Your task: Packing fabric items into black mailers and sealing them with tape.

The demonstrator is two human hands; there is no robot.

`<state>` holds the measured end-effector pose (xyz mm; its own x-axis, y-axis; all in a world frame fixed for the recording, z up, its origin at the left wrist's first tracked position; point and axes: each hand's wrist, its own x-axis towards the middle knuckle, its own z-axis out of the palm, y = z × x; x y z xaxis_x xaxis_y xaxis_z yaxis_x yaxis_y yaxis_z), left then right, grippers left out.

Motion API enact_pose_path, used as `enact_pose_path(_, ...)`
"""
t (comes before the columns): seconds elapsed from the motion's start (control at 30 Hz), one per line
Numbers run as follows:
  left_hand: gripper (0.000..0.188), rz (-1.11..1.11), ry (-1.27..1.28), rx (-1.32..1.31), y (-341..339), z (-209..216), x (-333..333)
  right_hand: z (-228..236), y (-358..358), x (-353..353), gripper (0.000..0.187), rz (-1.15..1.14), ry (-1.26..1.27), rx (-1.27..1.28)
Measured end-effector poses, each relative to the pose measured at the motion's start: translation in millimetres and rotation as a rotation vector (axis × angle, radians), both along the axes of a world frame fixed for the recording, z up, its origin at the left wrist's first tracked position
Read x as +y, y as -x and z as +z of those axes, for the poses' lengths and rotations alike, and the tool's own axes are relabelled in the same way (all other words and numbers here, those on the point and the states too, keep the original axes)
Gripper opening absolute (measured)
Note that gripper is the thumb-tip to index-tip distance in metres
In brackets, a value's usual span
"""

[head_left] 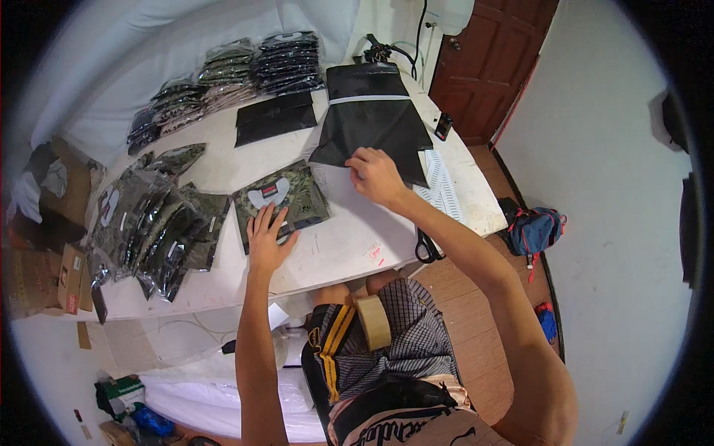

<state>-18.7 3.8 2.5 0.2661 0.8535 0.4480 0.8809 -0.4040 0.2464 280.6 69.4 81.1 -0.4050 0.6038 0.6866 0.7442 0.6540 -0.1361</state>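
Note:
A folded camouflage shirt in a clear plastic bag [301,195] lies on the white table in front of me. My left hand [269,239] rests on its near side with fingers spread. To the right, my right hand [374,177] has its fingers closed at the near edge of a black plastic mailing bag [372,130], which seems to top a pile of such bags. A white strip crosses the far part of that pile. Another flat black mailing bag [275,120] lies beyond the shirt.
Stacks of bagged shirts [286,65] line the table's back; a loose heap [152,230] covers its left. Label sheets [444,189], black-handled scissors [426,247] and a small black device [443,126] are at right. A tape roll [373,323] sits on my lap. Cardboard boxes [44,279] stand far left.

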Motion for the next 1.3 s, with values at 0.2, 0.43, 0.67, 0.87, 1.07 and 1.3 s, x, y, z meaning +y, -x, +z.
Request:
enact_pose_path(0.2, 0.06, 0.0, -0.005, 0.017, 5.4, -5.3, -1.5, 7.9, 55.6, -16.4, 0.012, 0.095, -0.063, 0.092)
enact_pose_path(0.43, 0.059, -0.019, 0.016, 0.045, 5.3, -7.0, 1.7, 16.5, 140.3, -33.4, 0.018, 0.143, 0.028, 0.158)
enact_pose_path(0.67, 0.055, -0.079, 0.037, 0.161, 40.7, -85.1, 17.8, 29.1, 191.1, -40.7, 0.025, 0.45, 0.232, 0.381)
enact_pose_path(0.87, 0.052, -0.279, 0.323, -0.428, 53.5, -127.4, 36.9, -36.6, 96.4, -18.9, 0.069, 0.282, 0.391, -0.121)
enact_pose_path(1.07, 0.05, -0.463, 0.54, -0.962, 87.1, -141.4, 37.3, -57.7, 131.5, -34.2, 0.076, 0.188, 0.506, -0.156)
enact_pose_path(1.3, 0.039, -0.076, 0.29, -0.346, 18.4, -69.7, 13.4, -57.4, 169.2, -18.8, 0.08, -0.011, 0.734, -0.077)
